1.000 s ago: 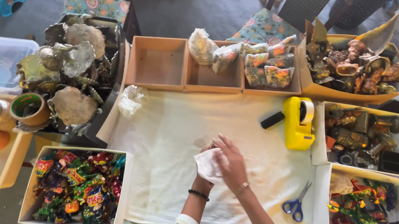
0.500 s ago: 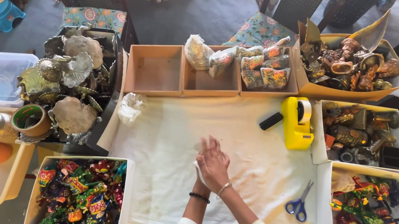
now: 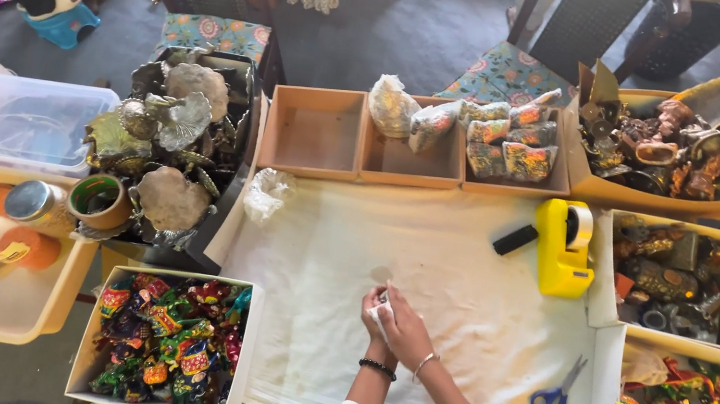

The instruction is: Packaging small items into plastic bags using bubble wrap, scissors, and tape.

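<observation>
Hands: left hand [image 3: 375,312] & right hand [image 3: 407,330] pressed together, both closed on small white wrapped item [image 3: 382,304], mostly hidden by fingers.
Where: item held just above cream cloth [image 3: 463,287], near its front-middle.
Near L: white box of multicoloured wrapped pieces [image 3: 166,340].
Near R: blue-handled scissors [image 3: 556,397] on cloth, well apart from hands.
Further: yellow tape dispenser [image 3: 564,248], black marker [image 3: 516,239] beside it.
Far: empty tan cardboard tray [image 3: 313,132].

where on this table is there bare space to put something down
The white cloth is bare between the crumpled plastic bag and the yellow tape dispenser, and again between the hands and the blue scissors. One cardboard box at the back is empty. The surrounding trays are crowded.
</observation>
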